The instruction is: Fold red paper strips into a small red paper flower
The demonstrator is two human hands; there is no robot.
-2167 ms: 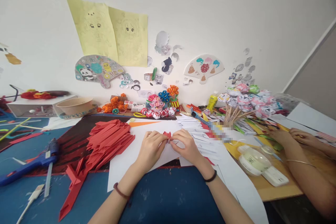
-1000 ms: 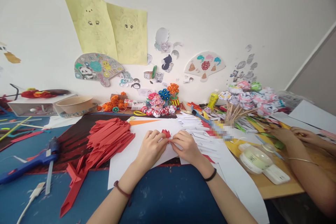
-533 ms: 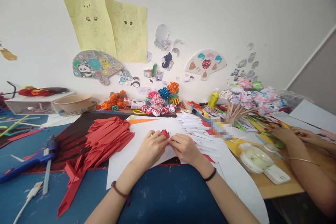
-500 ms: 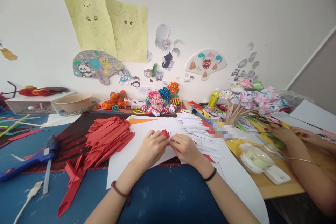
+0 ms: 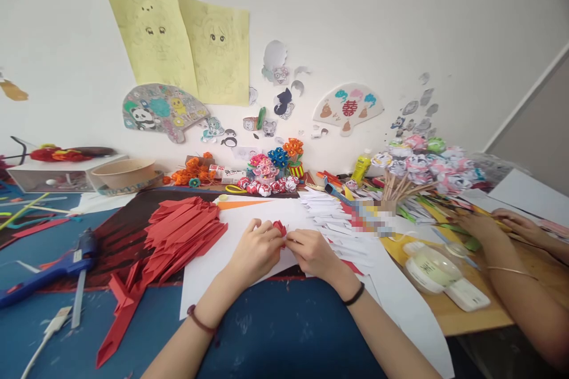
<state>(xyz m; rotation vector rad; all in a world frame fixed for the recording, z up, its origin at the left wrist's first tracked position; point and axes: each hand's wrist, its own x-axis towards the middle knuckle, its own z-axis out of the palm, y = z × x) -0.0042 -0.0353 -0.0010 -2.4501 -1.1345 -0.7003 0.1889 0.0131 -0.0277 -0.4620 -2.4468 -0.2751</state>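
Observation:
Between my two hands is a small folded red paper piece [image 5: 280, 227], mostly covered by fingers. My left hand [image 5: 258, 249] pinches it from the left, fingers curled. My right hand [image 5: 311, 253] is closed at its right side, thumb and fingertips pressed together by the paper. Both hands are above a white paper sheet [image 5: 200, 275]. To the left lies a heap of folded red paper strips [image 5: 182, 237]. Just right of my hands, a stack of folded white paper strips [image 5: 335, 228] is spread out.
A blue glue gun [image 5: 57, 272] and a white cable [image 5: 48, 331] lie at left. Paper flowers [image 5: 267, 172] line the wall. At right stand a plastic bottle [image 5: 431, 272] and a white case [image 5: 467, 294]; beyond them another person's hands [image 5: 482, 228] handle paper strips.
My hands stay almost in place, with the right fingertips shifting slightly left on the red paper. The other person's hands have moved a little.

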